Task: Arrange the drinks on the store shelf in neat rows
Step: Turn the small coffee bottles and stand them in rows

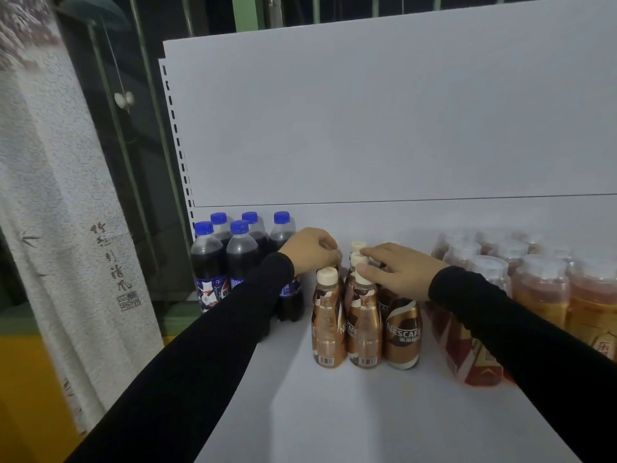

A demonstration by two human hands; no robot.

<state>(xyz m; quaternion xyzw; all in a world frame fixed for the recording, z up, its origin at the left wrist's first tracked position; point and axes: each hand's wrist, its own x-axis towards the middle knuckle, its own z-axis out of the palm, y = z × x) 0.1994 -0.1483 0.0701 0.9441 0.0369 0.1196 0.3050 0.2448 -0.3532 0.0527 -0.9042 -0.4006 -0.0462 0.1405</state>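
White store shelf [334, 412] with white back panel [367, 111]; patterned curtain [50, 195] hangs at left. Cola bottles [208, 259], blue caps, stand in rows at shelf's left end. Coffee bottles [402, 332], brown with cream caps, clustered mid-shelf. Tea bottles [541, 289], clear caps, grouped at right, some blurred. Left hand [309, 250]: grip curled over the top of a rear coffee bottle; bottle mostly hidden. Right hand [397, 272]: thumb and fingers rest on coffee bottle caps, closed round one, cannot tell which. Both sleeves [517, 329] black.
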